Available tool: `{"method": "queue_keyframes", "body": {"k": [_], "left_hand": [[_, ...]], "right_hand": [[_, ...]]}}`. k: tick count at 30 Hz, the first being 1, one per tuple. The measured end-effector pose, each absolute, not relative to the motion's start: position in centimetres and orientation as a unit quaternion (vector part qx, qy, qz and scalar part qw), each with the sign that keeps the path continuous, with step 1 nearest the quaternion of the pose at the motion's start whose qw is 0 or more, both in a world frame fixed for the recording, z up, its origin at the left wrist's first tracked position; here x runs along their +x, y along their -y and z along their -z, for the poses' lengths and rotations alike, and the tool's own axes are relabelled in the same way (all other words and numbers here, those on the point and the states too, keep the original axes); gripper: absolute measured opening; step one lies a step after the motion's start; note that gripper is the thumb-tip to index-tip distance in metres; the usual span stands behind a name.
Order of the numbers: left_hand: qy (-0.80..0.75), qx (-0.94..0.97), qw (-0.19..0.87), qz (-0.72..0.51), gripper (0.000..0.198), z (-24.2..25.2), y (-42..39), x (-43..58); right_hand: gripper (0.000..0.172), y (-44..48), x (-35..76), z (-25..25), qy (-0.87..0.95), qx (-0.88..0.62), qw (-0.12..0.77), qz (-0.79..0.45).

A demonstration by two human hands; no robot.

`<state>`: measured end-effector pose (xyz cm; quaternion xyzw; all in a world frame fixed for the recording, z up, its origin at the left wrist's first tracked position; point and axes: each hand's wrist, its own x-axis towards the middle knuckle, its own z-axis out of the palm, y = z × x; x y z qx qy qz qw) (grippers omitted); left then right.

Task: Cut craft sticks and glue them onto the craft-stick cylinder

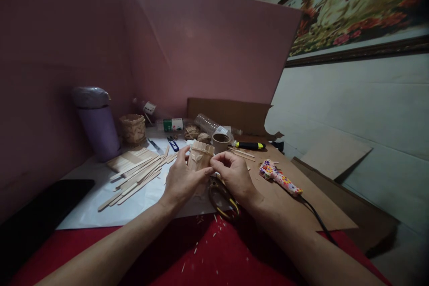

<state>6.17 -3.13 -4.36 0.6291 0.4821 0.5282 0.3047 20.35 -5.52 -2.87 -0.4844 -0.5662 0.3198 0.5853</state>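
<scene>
A small holder made of wooden craft sticks (200, 155) stands upright between my hands, with twine around it near the top. My left hand (182, 176) is wrapped around its left side, the thumb reaching across the front. My right hand (234, 176) is closed in a pinch at the holder's right edge; anything between those fingertips is too small to make out. Just below my right hand lies a tool with black and yellow looped handles (223, 203), its working end hidden.
Loose craft sticks (140, 178) lie left on white paper (80, 208). Behind are a purple tumbler (98, 132), a finished-looking stick pot (133, 129), twine balls (191, 132), plastic bottles (209, 125) and a brown cup (221, 140). At right are a yellow-black cutter (250, 145) and a flowered glue gun (279, 178).
</scene>
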Motion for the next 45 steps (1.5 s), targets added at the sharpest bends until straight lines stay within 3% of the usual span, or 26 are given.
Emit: {"method": "queue_keyframes", "body": {"k": [3, 7, 11, 16, 34, 45], "left_hand": [[-0.435, 0.578, 0.398, -0.564, 0.07, 4.0, 3.0, 6.1], [-0.337, 0.459, 0.601, -0.561, 0.053, 3.3, 3.4, 6.2], [-0.266, 0.401, 0.699, -0.529, 0.053, 3.1, 3.9, 6.4], [-0.205, 0.393, 0.724, -0.529, 0.047, 3.5, 4.1, 6.7], [-0.212, 0.384, 0.731, -0.523, 0.042, 3.6, 4.5, 7.0], [-0.231, 0.397, 0.705, -0.541, 0.051, 3.8, 4.6, 7.3]], "right_hand": [[0.016, 5.3, 20.7, 2.7, 0.542, -0.469, 0.626, -0.308], [0.017, 5.1, 20.8, 2.7, 0.512, -0.423, 0.669, -0.334], [0.018, 5.4, 20.3, 2.7, 0.517, -0.396, 0.665, -0.365], [0.019, 5.7, 20.2, 2.6, 0.539, -0.41, 0.649, -0.348], [0.022, 5.3, 20.1, 3.9, 0.549, -0.466, 0.621, -0.311], [0.023, 5.4, 19.7, 4.4, 0.543, -0.484, 0.624, -0.285]]}}
